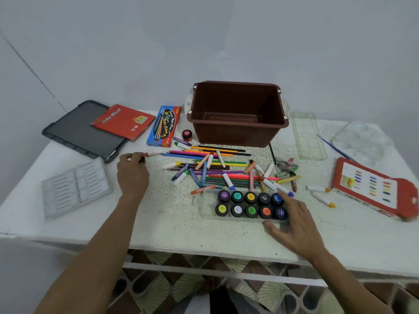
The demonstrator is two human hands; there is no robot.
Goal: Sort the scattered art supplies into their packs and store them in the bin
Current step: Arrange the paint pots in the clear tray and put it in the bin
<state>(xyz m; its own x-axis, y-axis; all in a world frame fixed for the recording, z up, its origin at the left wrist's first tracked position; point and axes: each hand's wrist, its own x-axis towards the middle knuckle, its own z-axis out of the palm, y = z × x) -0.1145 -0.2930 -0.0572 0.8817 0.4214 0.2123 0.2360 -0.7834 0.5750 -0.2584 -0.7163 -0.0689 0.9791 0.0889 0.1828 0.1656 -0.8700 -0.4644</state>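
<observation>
10 paint pots (251, 197) in tray (205, 201), long axis left-right, right hand (294, 225) fingers spread over its right end | left hand (132, 174) pinches pastel (155, 153), white end pointing right | brown bin (238, 132) beyond both hands

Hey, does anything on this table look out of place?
One red-lidded paint jar stands alone beside the brown bin, while ten others sit in the clear tray, whose left end is empty.

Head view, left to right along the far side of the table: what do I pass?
Black lid → blue pencil box → red paint pot → brown bin → clear palette.
</observation>
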